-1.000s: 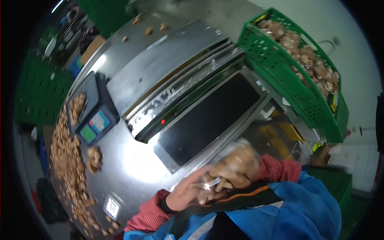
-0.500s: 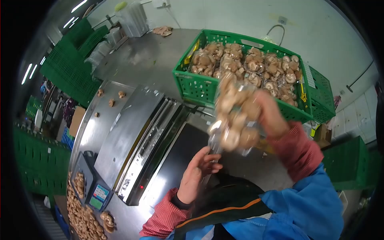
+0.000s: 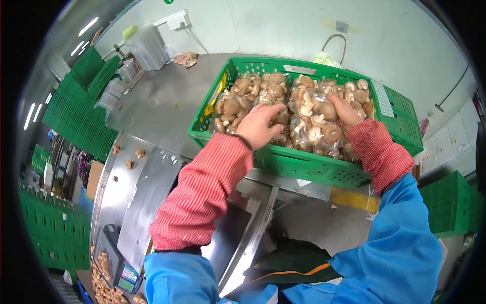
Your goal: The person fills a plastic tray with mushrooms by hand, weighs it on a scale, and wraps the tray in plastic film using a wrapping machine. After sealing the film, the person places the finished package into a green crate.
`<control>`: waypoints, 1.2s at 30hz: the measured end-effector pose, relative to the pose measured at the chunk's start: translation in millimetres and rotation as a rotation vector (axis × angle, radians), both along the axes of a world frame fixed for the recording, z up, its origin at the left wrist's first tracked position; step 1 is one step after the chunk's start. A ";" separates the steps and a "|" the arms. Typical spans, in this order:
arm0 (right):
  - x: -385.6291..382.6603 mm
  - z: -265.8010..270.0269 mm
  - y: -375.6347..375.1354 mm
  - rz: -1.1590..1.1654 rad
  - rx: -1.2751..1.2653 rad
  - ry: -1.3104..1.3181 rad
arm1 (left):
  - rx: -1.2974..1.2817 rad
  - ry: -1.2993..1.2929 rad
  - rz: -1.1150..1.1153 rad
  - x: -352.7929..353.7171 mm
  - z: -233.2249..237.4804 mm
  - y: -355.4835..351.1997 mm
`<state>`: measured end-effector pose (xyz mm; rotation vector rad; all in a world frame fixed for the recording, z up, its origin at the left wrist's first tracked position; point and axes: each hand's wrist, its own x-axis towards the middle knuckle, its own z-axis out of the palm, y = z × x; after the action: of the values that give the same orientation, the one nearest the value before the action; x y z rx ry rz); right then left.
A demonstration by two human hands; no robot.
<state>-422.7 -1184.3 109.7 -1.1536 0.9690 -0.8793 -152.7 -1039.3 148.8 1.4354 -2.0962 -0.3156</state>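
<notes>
A green plastic crate [image 3: 304, 169] stands on the steel table, filled with clear bags of brown mushrooms. Both my hands are inside it. My right hand [image 3: 344, 111] grips the right side of one bag of mushrooms [image 3: 314, 124] that lies on top of the others. My left hand [image 3: 259, 125] reaches in from the left, its bent fingers on that bag's left edge and on the bags beneath. Red checked sleeves and blue over-sleeves cover both my arms.
A stainless sealing machine [image 3: 147, 197] sits below the crate. A small scale [image 3: 121, 276] with loose mushrooms is at the bottom left. A few loose mushrooms [image 3: 132, 154] lie on the steel. Stacked green crates [image 3: 76, 116] stand left, another green crate [image 3: 448, 205] right.
The bag my right hand held up in the air has gone down into the crate. My left hand, open and empty before, has reached forward onto it. The view has tilted up toward the crate.
</notes>
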 end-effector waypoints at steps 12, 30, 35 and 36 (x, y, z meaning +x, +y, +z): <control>27.7 -16.6 12.9 0.075 0.057 0.246 | 0.244 -0.663 0.071 11.5 -17.7 -34.3; 132.9 55.2 223.7 0.401 -1.131 0.368 | -0.545 0.402 0.408 7.1 -15.2 258.2; 258.7 52.4 408.6 0.965 -1.082 0.090 | -0.412 0.479 1.098 52.6 -48.4 486.9; 282.0 46.8 446.9 1.061 -1.032 0.021 | -0.454 0.536 1.249 68.1 -74.3 536.2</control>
<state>-140.7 -737.5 156.5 -2.2202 -0.2661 -0.4244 -84.5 -503.1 74.5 1.7832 -0.5551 0.2474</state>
